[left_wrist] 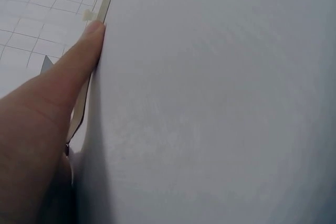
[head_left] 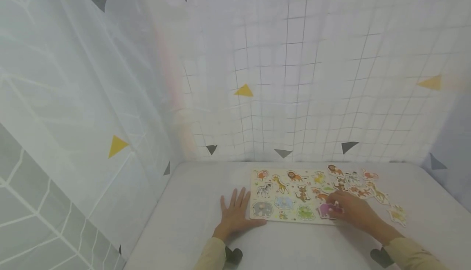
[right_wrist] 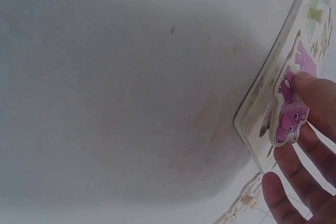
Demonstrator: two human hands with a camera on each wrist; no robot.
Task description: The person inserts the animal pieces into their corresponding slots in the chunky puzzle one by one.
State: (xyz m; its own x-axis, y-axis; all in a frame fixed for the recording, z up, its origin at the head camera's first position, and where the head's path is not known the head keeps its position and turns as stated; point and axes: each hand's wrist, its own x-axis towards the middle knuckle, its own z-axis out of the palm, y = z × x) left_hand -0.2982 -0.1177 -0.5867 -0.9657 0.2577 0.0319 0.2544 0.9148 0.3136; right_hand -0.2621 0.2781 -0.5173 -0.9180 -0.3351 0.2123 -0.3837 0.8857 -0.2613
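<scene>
My right hand (head_left: pixel 351 208) pinches a pink hippo puzzle piece (right_wrist: pixel 287 121) over the front right corner of a wooden animal puzzle board (head_left: pixel 294 220). In the right wrist view the thumb lies on the picture face, with fingers behind the piece and the others spread. The piece is tilted and overlaps its place on the board. My left hand (head_left: pixel 235 215) rests on the table by the board's left side, fingers spread straight. Its thumb (left_wrist: pixel 86 45) runs along the board's front edge.
Loose animal pieces lie at and beyond the board's right end: a lion (head_left: pixel 335 170), a zebra (head_left: pixel 352 178), a giraffe (head_left: pixel 378 193) and several others. A yellow animal piece (head_left: pixel 397 215) sits apart, right of my right hand. A patterned curtain (head_left: pixel 279 98) hangs behind the white-covered table (head_left: pixel 294 245).
</scene>
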